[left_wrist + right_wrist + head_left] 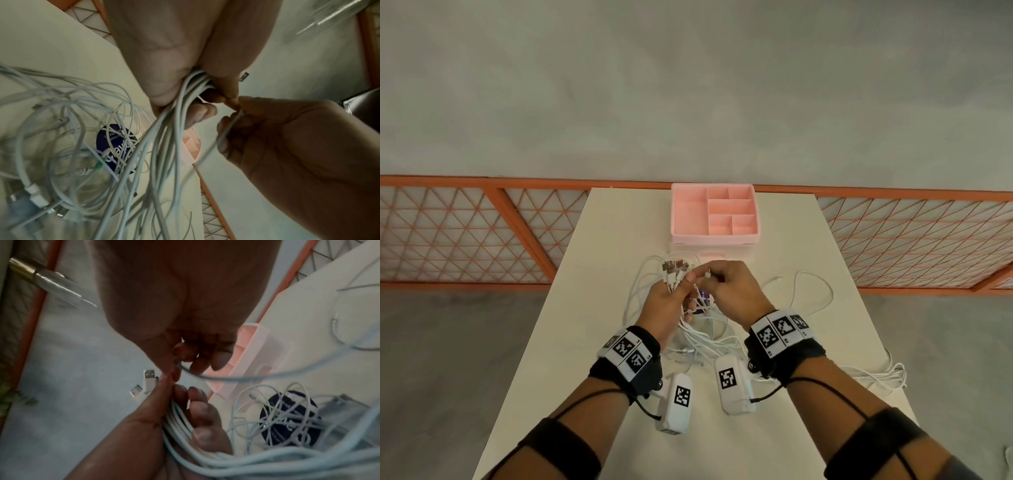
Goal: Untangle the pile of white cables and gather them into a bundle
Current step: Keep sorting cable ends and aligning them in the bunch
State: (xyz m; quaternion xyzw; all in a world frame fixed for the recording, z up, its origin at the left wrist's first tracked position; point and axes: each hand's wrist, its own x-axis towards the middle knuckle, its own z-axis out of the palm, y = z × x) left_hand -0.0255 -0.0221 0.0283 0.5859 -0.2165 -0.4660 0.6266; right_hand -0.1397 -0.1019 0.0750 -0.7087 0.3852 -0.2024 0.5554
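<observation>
Left hand [669,306] grips the gathered cables [186,104] plug-ends up, just in front of the pink tray [714,214]. Right hand [732,291] pinches one cable end [708,274], right beside the bunch; remaining tangle [705,334] lies on the surface [571,359] under both hands.

The right hand [185,305] pinched one white cable [267,377] at its fingertips, while the left hand [148,426] gripped a bundle of cables [179,420] beside the pink organizer [255,353]
</observation>
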